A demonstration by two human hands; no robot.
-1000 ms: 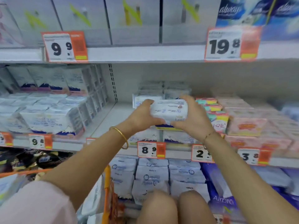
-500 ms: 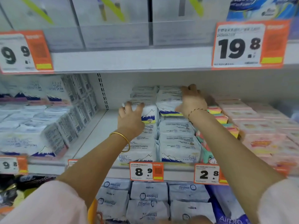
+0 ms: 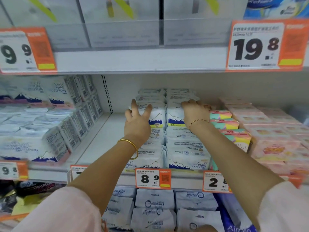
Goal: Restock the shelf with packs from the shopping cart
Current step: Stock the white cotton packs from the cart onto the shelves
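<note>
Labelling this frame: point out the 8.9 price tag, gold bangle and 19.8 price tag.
8.9 price tag (image 3: 153, 179): head view, its white panel.
gold bangle (image 3: 132, 144): head view, band on wrist.
19.8 price tag (image 3: 260, 47): head view, the digits.

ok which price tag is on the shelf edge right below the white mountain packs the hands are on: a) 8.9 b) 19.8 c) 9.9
a: the 8.9 tag sits on the shelf edge just under the white mountain-print packs that the left hand and right hand touch; the other two prices are on the higher shelf.
</note>
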